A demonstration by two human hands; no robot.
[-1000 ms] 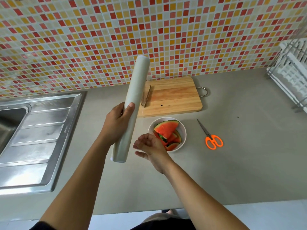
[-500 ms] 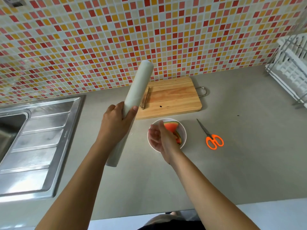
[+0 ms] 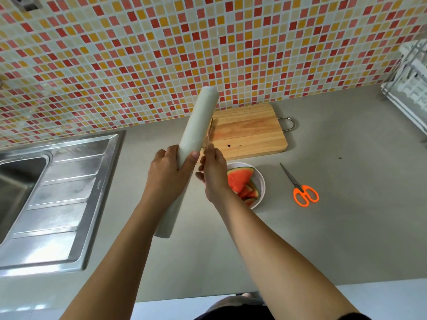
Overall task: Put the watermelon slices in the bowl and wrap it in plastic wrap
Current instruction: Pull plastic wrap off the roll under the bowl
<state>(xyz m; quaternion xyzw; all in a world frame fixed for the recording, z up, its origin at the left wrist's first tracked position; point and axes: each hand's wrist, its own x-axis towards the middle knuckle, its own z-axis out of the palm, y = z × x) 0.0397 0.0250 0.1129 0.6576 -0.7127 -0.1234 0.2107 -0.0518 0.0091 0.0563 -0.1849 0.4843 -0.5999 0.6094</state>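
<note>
Grey counter is carrying everything, steel sink sitting at its left. Wooden cutting board is lying against the tiled wall. Plastic wrap roll is tilting up over the counter, top end leaning toward the wall. Left hand is gripping the roll mid-length, fingers curled round it. Right hand is reaching to the roll's right side with fingers bent; can't tell whether it's pinching film. White bowl is sitting just in front of the board, partly behind the right hand, with the watermelon slices lying inside. Orange-handled scissors are lying right of the bowl.
</note>
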